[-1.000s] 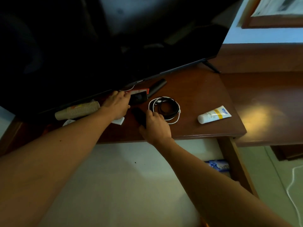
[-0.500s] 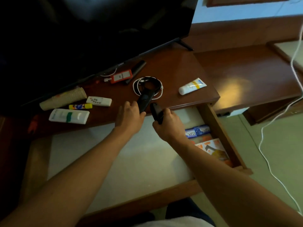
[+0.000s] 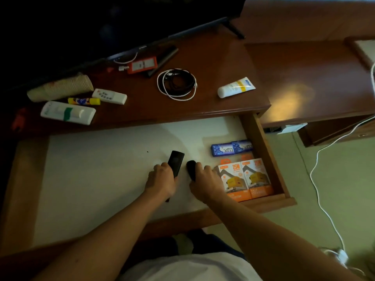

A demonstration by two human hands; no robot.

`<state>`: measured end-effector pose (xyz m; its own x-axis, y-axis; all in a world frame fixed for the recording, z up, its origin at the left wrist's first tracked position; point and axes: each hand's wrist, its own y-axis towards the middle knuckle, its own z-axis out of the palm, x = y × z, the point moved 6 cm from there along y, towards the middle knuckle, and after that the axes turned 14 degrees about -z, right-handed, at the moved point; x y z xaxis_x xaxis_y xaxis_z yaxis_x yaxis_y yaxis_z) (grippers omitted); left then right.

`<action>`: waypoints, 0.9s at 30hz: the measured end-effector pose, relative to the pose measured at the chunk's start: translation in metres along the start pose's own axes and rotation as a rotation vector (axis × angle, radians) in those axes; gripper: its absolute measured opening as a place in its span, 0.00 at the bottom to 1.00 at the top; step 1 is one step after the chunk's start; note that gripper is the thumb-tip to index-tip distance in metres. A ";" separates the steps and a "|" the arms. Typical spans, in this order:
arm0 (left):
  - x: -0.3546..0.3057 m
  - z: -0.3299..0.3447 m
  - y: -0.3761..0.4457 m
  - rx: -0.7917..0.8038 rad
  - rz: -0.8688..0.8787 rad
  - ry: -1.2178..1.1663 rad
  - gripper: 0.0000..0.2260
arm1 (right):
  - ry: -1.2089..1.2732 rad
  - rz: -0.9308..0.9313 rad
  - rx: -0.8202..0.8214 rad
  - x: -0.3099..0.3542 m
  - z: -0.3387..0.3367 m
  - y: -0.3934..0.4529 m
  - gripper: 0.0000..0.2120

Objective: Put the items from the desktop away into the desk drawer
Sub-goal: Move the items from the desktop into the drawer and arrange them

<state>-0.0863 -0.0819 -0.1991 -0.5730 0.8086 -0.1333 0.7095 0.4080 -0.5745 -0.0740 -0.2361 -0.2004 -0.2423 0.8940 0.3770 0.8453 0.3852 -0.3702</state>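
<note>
Drawer (image 3: pixel 261 136), pulled open, white-lined: both hands are working inside it. The left hand (image 3: pixel 162 179) is gripping a flat black remote (image 3: pixel 176 161) low over the liner; whether the remote is touching the liner cannot be told. The right hand (image 3: pixel 205 180) is closing around a second dark object (image 3: pixel 191 170), rounded at its end, just beside the first. Sitting at the drawer's right end: two orange charger boxes (image 3: pixel 244 179) lying side by side, with a blue soap pack (image 3: pixel 231 149) lying behind them.

Tabletop (image 3: pixel 213 57), items lying on it: coiled black and white cables (image 3: pixel 176 84); white tube with a blue cap (image 3: pixel 235 87); orange-framed card (image 3: pixel 142 64); stack of paper cups (image 3: pixel 60 88) lying on its side; small white remote (image 3: pixel 109 96); yellow glue stick (image 3: pixel 84 101); long white remote (image 3: pixel 68 112). A dark screen (image 3: pixel 101 23) is standing at the back.
</note>
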 end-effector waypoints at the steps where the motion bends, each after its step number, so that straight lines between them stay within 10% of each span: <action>1: 0.000 0.008 0.001 0.017 -0.015 0.013 0.23 | -0.015 -0.011 0.036 -0.001 0.008 -0.001 0.28; 17: -0.007 0.058 0.020 0.156 -0.029 -0.067 0.46 | -0.247 0.007 0.226 -0.014 0.010 0.022 0.45; 27: -0.013 0.062 0.035 0.268 0.032 -0.168 0.49 | -0.371 -0.253 0.225 -0.003 -0.004 0.051 0.26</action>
<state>-0.0792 -0.1047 -0.2681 -0.6277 0.7287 -0.2738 0.6078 0.2389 -0.7573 -0.0283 -0.2201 -0.2172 -0.6140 0.7714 0.1669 0.6241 0.6040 -0.4956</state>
